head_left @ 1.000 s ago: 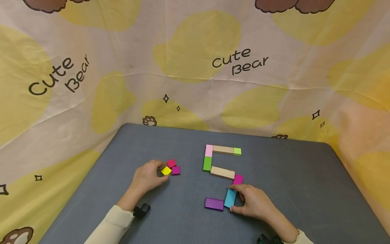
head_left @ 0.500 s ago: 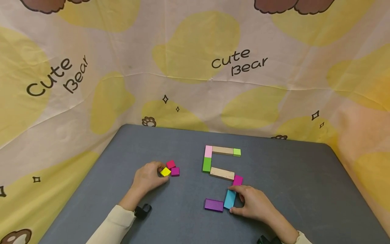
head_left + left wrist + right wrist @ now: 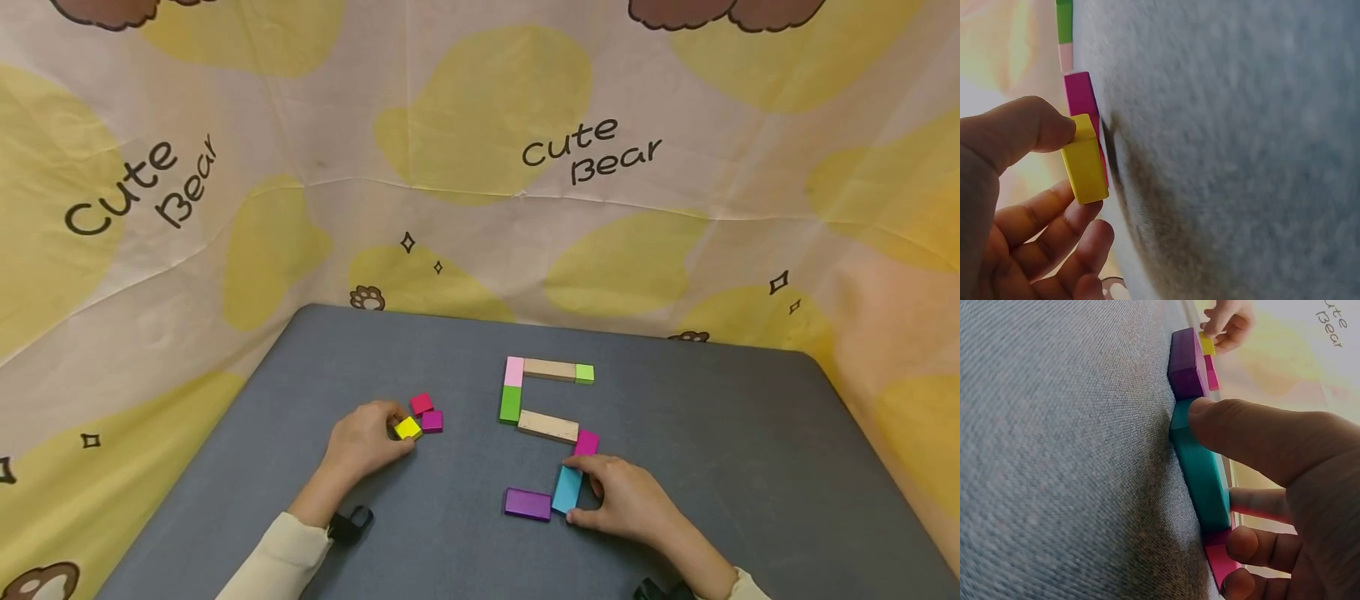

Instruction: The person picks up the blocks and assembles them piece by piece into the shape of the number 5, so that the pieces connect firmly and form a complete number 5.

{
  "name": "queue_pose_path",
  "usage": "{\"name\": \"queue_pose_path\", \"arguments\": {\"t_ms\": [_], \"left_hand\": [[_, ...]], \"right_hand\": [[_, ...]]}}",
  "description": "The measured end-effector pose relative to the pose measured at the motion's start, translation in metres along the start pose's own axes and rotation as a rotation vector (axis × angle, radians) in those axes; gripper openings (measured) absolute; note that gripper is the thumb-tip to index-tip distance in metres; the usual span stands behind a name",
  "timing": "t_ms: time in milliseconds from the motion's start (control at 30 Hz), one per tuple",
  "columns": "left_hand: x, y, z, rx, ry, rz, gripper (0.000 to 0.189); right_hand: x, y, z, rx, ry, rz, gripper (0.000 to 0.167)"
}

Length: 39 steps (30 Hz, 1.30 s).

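Observation:
My left hand (image 3: 365, 439) pinches a yellow block (image 3: 1087, 165) between thumb and fingers, beside a red block (image 3: 422, 403) and a magenta block (image 3: 432, 422). On the right, my right hand (image 3: 624, 500) holds a blue block (image 3: 1200, 478) by its two ends, thumb at the near end. That blue block lies on the table between a pink block (image 3: 587, 442) at its far end and a purple block (image 3: 527, 504) to its left. In the right wrist view the purple block (image 3: 1186, 362) stands close to the blue one.
Beyond the pink block, a plain wooden block (image 3: 548, 426), a green block (image 3: 511, 404), a light pink block (image 3: 513, 372), another wooden block (image 3: 550, 369) and a small lime block (image 3: 585, 374) continue the line. The grey table (image 3: 697, 433) ends at a patterned cloth (image 3: 480, 225).
The yellow block has shifted slightly toward the near side with my left hand, a little away from the red block. My right hand stays on the blue block.

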<state>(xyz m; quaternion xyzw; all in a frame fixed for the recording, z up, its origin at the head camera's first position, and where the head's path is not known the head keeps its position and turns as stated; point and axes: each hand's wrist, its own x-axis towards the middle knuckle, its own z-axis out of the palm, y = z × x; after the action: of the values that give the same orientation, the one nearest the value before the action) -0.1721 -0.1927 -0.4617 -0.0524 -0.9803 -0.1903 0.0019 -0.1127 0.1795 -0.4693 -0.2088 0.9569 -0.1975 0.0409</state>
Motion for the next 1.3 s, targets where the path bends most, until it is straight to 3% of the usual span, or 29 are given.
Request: {"name": "queue_pose_path", "arguments": {"t_ms": [500, 667, 933, 1300], "left_hand": [[-0.017, 0.031, 0.001, -0.023, 0.000, 0.127, 0.029], [-0.021, 0.042, 0.004, -0.013, -0.009, 0.202, 0.029], [-0.029, 0.060, 0.015, -0.083, -0.099, 0.355, 0.030], [-0.031, 0.076, 0.026, -0.092, -0.147, 0.449, 0.030]], "right_hand": [[0.000, 0.000, -0.001, 0.005, -0.005, 0.002, 0.057], [0.000, 0.001, 0.000, 0.005, -0.002, -0.003, 0.057], [-0.001, 0.000, -0.001, 0.010, -0.002, -0.006, 0.058], [-0.001, 0.000, -0.001, 0.016, -0.019, 0.006, 0.059]]}}
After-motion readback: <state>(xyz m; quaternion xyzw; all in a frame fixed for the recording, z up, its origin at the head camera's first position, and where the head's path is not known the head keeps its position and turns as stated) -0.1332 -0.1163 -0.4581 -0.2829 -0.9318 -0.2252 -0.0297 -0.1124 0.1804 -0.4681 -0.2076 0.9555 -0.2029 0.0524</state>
